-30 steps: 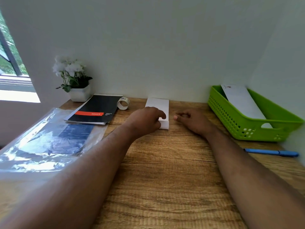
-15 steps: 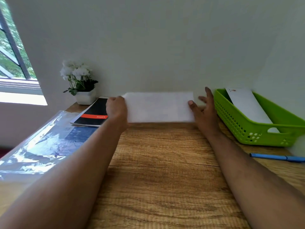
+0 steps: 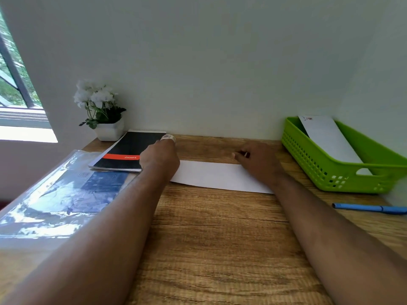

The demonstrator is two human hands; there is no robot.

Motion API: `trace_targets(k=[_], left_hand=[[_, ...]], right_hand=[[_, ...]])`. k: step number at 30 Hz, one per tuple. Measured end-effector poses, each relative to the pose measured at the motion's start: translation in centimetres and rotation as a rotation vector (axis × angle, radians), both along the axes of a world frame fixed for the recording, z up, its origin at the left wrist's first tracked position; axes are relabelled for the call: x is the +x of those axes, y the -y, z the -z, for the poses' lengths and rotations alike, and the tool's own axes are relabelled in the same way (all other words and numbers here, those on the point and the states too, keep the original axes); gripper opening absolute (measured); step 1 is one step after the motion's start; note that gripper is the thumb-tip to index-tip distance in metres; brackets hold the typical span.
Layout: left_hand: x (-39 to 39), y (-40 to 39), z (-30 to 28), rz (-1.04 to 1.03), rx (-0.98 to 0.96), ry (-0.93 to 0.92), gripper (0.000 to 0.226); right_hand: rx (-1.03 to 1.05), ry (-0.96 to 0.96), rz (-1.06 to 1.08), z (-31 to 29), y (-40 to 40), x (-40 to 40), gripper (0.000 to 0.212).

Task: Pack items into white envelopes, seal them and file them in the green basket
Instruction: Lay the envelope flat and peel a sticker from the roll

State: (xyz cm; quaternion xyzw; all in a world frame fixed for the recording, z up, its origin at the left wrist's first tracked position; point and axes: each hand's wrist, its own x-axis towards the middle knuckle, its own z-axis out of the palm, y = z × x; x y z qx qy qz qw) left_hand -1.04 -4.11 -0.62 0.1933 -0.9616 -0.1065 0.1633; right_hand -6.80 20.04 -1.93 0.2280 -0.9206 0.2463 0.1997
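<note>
A white envelope lies flat on the wooden desk between my hands. My right hand rests on its right end, with the fingertips at its far edge. My left hand has left the envelope's left end and reaches a tape roll at the notebook's corner. The back of that hand hides its fingers, so I cannot tell whether they grip the roll. At the right stands the green basket, with another white envelope leaning inside it.
A black and red notebook lies at the back left, beside a white flower pot. A clear plastic sleeve with a blue sheet covers the desk's left side. A blue pen lies in front of the basket.
The envelope was lifted off the desk, held upright by both hands, and now lies flat. My left hand has let go of it and moved back to the tape roll.
</note>
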Motion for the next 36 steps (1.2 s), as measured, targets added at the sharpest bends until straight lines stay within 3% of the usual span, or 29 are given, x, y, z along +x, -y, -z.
trace_targets(k=[4, 7, 13, 17, 21, 23, 29, 32, 36], left_hand=[[0.3, 0.4, -0.2, 0.018, 0.027, -0.067, 0.035], [-0.4, 1.1, 0.5, 0.058, -0.051, -0.189, 0.053], [-1.8, 1.2, 1.7, 0.138, 0.074, 0.017, 0.08], [-2.0, 1.4, 1.9, 0.112, 0.038, -0.081, 0.079], [-1.9, 1.5, 1.8, 0.168, 0.035, -0.253, 0.052], [-2.0, 1.1, 1.8, 0.29, 0.169, -0.403, 0.046], [-0.9, -2.6, 1.0, 0.646, 0.57, -0.665, 0.064], [-0.6, -3.3, 1.1, 0.697, 0.648, -0.713, 0.068], [-0.8, -3.2, 1.5, 0.743, 0.669, -0.744, 0.071]], right_hand=[[0.025, 0.072, -0.209, 0.7, 1.8, 1.1, 0.02], [0.036, 0.109, -0.239, 1.3, 2.0, 0.7, 0.022], [0.106, 0.072, -0.316, 1.2, 2.1, 0.9, 0.023], [0.131, 0.078, -0.33, 1.1, 2.0, 1.0, 0.025], [0.102, 0.128, -0.346, 0.9, 1.9, 1.1, 0.024], [0.042, 0.157, -0.35, 0.9, 1.8, 1.1, 0.023], [-0.402, 0.261, -0.314, -0.2, 2.4, 1.6, 0.035], [-0.554, 0.37, -0.414, -1.0, 3.2, 2.6, 0.031], [-0.571, 0.38, -0.525, -0.9, 4.4, 3.3, 0.014]])
